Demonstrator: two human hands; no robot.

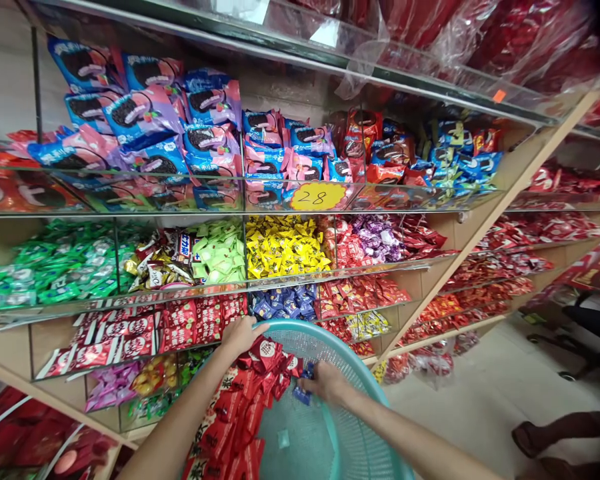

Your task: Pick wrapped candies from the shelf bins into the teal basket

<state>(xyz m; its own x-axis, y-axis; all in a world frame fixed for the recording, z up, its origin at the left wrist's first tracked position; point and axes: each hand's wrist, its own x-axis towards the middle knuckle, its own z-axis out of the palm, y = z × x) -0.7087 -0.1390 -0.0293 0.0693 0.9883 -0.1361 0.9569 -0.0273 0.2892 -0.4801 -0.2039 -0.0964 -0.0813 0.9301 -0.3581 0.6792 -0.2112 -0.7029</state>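
A turquoise plastic basket (pixel 367 380) with mesh sides stands below the shelves. At its far left rim, my left hand (pixel 240 335) is closed over the edge. Inside, red-wrapped candy packets (pixel 230 413) lie heaped along the left side. My right hand (pixel 327 383) is down in the basket, right of the heap, its fingers blurred. A few small blue-wrapped candies (pixel 303 395) are at those fingertips; whether they are gripped or just touched, I cannot tell. More blue-wrapped candies (pixel 285 302) fill a shelf compartment just beyond the basket's far rim.
Glass-fronted shelves hold blue-and-pink cookie packs (pixel 145 117), green candies (pixel 75 260), yellow candies (pixel 287 247) and red packets (pixel 130 333). A yellow price tag (pixel 319 197) reads 28. A wooden divider (pixel 460 260) slants at right. Another person's foot (pixel 527 437) is on the floor at lower right.
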